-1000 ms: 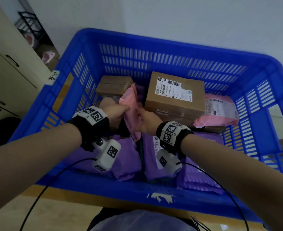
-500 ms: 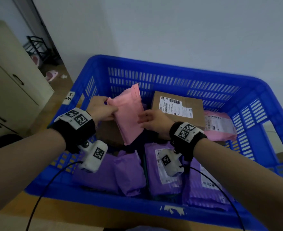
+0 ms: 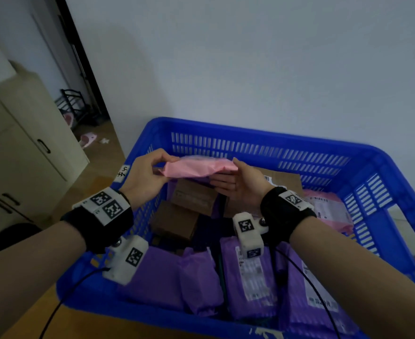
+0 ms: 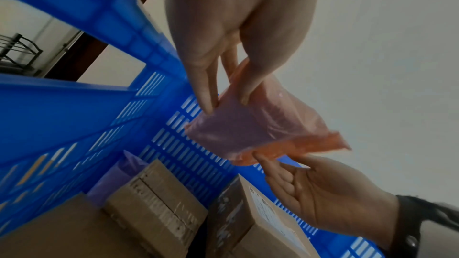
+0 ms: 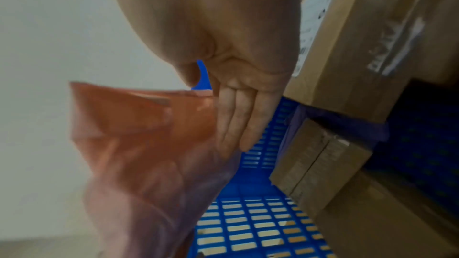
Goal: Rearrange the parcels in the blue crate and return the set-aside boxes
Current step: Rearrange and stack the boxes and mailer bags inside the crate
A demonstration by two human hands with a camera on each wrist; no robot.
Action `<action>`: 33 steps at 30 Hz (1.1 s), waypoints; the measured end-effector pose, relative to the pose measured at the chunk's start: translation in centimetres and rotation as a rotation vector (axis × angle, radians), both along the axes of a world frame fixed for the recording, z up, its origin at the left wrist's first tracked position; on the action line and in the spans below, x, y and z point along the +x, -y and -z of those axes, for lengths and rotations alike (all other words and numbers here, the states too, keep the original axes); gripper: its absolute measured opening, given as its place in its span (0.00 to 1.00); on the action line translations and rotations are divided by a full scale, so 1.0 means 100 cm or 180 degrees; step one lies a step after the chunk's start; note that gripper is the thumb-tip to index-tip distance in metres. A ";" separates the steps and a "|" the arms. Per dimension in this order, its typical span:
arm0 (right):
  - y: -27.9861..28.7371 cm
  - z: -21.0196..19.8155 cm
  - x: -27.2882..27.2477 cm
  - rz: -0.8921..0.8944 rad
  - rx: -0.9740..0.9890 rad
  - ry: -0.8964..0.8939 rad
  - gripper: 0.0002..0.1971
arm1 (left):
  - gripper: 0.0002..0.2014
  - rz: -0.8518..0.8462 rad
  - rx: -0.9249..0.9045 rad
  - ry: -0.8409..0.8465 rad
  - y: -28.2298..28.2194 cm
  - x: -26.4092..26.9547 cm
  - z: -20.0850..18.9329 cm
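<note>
Pale wall behind; above the crate (image 3: 385, 167) both hands pinch a pink mailer (image 3: 198, 167) — left hand (image 3: 145, 177) and right hand (image 3: 240, 184) at opposite ends. Between the grips it sags — likely light, soft, slippery; hold the ends.

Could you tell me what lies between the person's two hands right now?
A pink parcel spans the gap, the left hand pinching one end and the right hand the other, above the blue crate; the head view shows it.
</note>
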State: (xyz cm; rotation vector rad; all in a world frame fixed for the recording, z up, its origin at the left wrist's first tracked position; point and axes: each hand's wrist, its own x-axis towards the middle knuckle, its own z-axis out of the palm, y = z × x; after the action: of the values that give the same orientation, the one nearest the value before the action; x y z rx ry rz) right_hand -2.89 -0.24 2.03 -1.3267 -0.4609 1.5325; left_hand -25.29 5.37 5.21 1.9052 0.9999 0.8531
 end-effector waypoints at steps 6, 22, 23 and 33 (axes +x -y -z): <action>-0.001 -0.012 -0.001 0.0135 0.0080 0.0097 0.15 | 0.16 0.0073 0.0051 0.0178 0.005 -0.005 -0.005; 0.021 -0.030 0.023 -0.0170 0.0695 0.0897 0.13 | 0.18 0.0081 -0.2541 0.0454 0.004 0.013 -0.008; 0.025 -0.031 0.027 -0.0194 0.0689 0.1002 0.13 | 0.18 0.0103 -0.2537 0.0464 0.004 0.018 -0.005; 0.082 -0.031 0.083 -0.0095 0.0285 0.1575 0.20 | 0.19 0.0588 -0.2821 -0.0073 0.032 0.083 0.024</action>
State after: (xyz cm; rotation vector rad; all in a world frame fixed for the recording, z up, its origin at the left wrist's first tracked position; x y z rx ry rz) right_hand 5.42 -8.41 5.12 -1.6331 -0.8509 1.1815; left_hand -16.99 2.16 2.82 1.2091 0.9708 0.1997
